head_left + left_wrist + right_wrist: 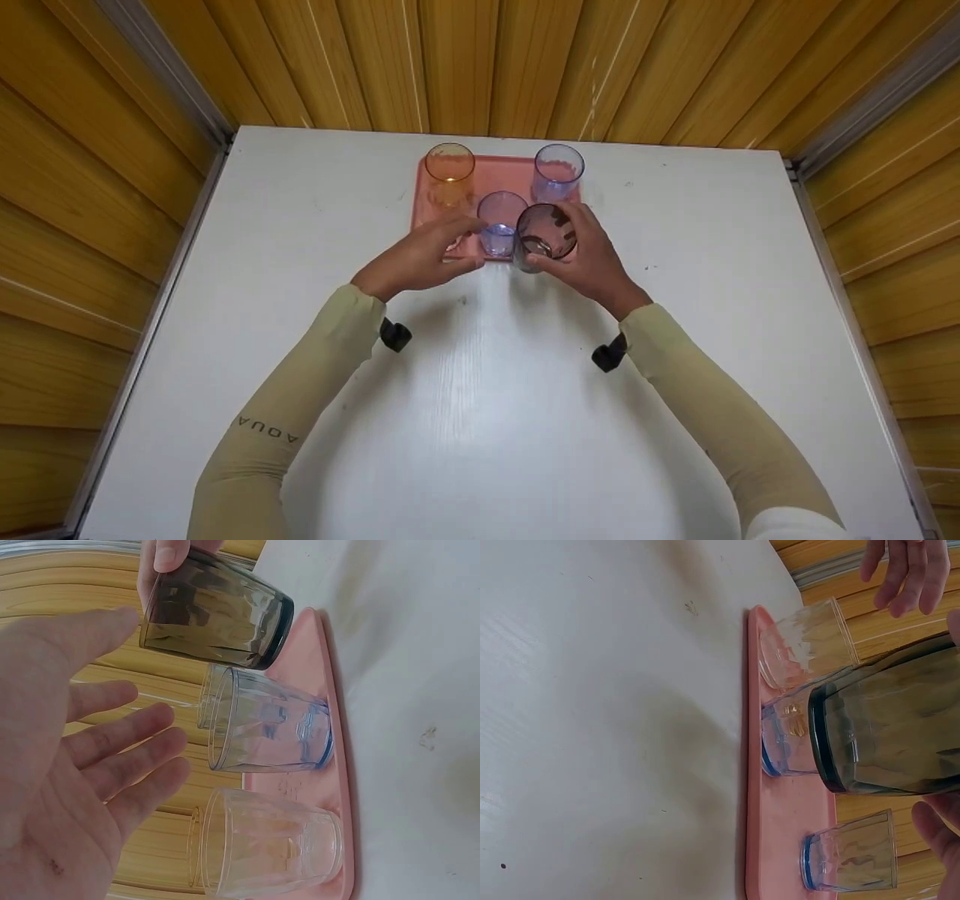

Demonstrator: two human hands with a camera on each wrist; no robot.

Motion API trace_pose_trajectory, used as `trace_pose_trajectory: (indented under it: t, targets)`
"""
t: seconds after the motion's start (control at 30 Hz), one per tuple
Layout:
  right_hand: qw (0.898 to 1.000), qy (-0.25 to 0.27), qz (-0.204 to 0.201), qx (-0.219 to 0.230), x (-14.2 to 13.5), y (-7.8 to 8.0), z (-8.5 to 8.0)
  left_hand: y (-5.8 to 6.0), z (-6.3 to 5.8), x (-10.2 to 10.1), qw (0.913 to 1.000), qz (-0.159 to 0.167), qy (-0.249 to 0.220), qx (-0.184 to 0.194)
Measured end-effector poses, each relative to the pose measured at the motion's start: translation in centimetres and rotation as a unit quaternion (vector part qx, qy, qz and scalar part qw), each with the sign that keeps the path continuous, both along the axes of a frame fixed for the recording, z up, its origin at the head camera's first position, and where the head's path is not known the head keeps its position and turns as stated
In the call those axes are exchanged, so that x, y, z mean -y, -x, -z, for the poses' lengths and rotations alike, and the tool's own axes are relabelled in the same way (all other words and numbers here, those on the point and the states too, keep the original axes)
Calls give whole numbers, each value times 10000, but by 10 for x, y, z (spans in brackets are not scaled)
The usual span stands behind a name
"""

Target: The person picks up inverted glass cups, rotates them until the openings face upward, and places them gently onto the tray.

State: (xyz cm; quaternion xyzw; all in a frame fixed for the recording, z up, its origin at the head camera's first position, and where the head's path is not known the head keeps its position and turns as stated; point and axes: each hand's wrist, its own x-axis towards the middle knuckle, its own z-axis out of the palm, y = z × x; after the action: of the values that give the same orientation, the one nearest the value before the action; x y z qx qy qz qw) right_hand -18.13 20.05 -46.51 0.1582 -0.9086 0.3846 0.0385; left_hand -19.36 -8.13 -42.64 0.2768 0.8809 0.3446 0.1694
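Right hand (592, 259) fingers curled round dark glass (545, 234), held upright just above near edge of pink tray (495, 174) at worktop (480, 420) far edge. Left hand (420, 256) nearer blue glass (500, 221), fingers straight, holding nothing.

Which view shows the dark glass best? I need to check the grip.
The left wrist view: the dark glass shows whole, right hand fingertips on its rim. The head view shows it small; the right wrist view crops it.

Three tumblers (501, 214) are crowding the pink tray (491, 174) at the table's (480, 405) far middle, leaving open passage left, right and near.
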Motion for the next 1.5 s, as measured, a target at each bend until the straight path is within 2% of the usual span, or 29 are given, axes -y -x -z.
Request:
trace_pose_trajectory:
  t: [0.23,0.4,0.83,1.5]
  targets:
    - [9998,-147,131,-41,-1,2,2,-2,0,0,9998,48,99,-144]
    - [9997,-55,201,89,-3,3,4,-3,1,-1,9997,10,240,-71]
    - [9973,-60,697,212,-5,10,10,-5,1,-1,9997,83,226,-107]
    - [9936,-194,995,491,-8,16,20,-10,2,-4,9988,153,372,-285]
